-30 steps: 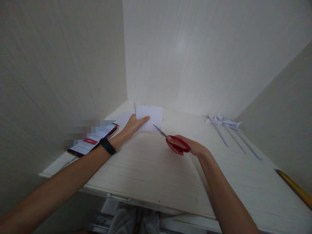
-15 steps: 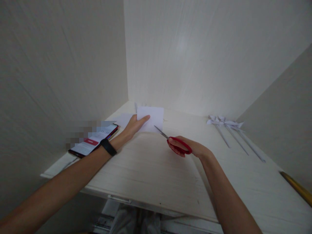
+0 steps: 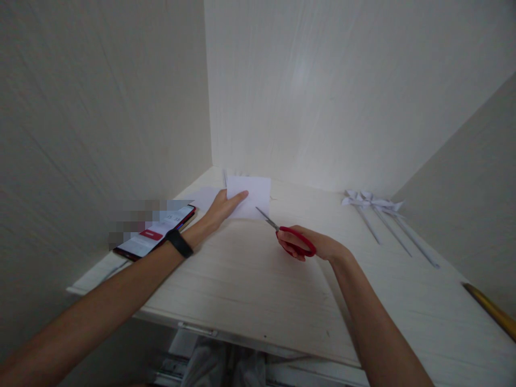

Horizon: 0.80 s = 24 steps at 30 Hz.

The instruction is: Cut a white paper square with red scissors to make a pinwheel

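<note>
Pinched between the thumb and fingers of my left hand (image 3: 226, 207) is a white sheet of paper (image 3: 256, 188), roughly square and held up above the table. The fingers behind the paper are hidden. My right hand (image 3: 308, 243) is wrapped round the red handles of a pair of scissors (image 3: 297, 241). Their blades point up and left, across the lower right part of the paper as I see it. Whether the blades touch the paper, I cannot tell.
A phone (image 3: 161, 234) with a lit screen lies left of my wrist. More white paper (image 3: 203, 198) rests behind my left hand. Paper pinwheels (image 3: 371, 201) on rolled sticks lie at right, with a gold-coloured object (image 3: 489, 309) near the right edge. Walls enclose the white table (image 3: 242, 285).
Both hands keep almost the same place. The scissors have shifted very slightly; the paper stays in my left hand.
</note>
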Motion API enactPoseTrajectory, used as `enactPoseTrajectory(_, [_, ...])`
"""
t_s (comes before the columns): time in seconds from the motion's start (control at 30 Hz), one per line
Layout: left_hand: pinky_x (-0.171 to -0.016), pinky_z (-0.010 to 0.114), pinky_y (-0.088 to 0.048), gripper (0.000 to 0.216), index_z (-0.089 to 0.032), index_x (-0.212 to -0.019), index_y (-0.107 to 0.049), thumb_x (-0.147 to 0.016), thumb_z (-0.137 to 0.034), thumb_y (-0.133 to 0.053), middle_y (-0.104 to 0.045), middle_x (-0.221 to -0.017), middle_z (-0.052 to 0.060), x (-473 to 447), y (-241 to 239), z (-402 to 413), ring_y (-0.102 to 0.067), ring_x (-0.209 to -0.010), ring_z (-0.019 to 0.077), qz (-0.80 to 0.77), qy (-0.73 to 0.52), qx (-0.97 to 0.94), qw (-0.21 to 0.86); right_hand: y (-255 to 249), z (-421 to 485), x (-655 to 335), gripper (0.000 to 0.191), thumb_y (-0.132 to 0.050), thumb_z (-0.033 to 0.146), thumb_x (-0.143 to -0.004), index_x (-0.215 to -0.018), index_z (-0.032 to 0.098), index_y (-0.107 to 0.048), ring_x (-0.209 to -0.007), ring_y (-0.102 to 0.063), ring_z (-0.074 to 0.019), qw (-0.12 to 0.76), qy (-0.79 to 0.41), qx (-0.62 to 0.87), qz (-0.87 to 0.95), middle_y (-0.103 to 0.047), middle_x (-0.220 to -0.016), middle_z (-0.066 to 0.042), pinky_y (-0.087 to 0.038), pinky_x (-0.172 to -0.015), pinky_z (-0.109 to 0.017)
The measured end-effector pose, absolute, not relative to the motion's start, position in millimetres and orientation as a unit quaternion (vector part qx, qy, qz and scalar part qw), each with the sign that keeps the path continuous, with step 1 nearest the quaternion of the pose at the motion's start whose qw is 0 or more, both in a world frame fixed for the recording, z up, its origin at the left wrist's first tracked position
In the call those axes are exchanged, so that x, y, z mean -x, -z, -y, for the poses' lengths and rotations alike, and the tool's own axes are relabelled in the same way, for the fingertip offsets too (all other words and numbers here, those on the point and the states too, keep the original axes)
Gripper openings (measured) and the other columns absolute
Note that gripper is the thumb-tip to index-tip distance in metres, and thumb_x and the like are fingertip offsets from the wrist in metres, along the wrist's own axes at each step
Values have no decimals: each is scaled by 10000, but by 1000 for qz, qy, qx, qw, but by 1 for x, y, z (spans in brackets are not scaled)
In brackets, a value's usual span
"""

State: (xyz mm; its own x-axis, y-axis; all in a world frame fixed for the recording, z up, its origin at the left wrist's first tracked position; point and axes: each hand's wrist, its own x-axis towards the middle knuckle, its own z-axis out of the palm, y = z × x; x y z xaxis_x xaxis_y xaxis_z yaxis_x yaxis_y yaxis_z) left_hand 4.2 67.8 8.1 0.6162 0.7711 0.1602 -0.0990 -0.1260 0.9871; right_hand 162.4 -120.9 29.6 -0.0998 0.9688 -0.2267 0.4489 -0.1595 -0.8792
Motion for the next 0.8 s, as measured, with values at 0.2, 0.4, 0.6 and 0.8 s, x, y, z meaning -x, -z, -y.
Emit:
enactPoseTrajectory(0.2, [-892,435,-510,547,-85,-1071,-674,-703,-488,-721,-684,-1206,203,-6,-7,-70,-654,-1054,348,-272,-356,-657,606,-28,119,-161,590,-500,727,-829,-595,189,-439,-429,-430,-86,283,-462,610,578,-447,-508,32,-309,-416,-217])
enactPoseTrajectory(0.4, [-887,426,-514,526,-96,-1053,-681,-700,-483,-719,-694,-1190,192,-6,-9,-68,-663,-1030,334,-269,-354,-653,613,-29,119,-160,571,-499,700,-842,-597,188,-438,-424,-420,-79,288,-461,608,579,-449,-520,34,-303,-409,-216])
enactPoseTrajectory(0.6, [-904,439,-506,544,-85,-1056,-675,-690,-485,-719,-681,-1208,208,-5,-11,-67,-656,-1053,350,-268,-353,-655,612,-32,121,-159,552,-516,684,-833,-607,187,-434,-440,-434,-79,281,-461,612,578,-452,-532,35,-302,-408,-206])
enactPoseTrajectory(0.8, [-920,467,-503,440,-159,-984,-701,-687,-484,-722,-706,-1178,163,-5,-11,-66,-653,-1075,362,-263,-356,-652,616,-31,121,-160,580,-469,709,-856,-604,188,-426,-440,-435,-77,278,-461,613,578,-437,-530,38,-298,-412,-205])
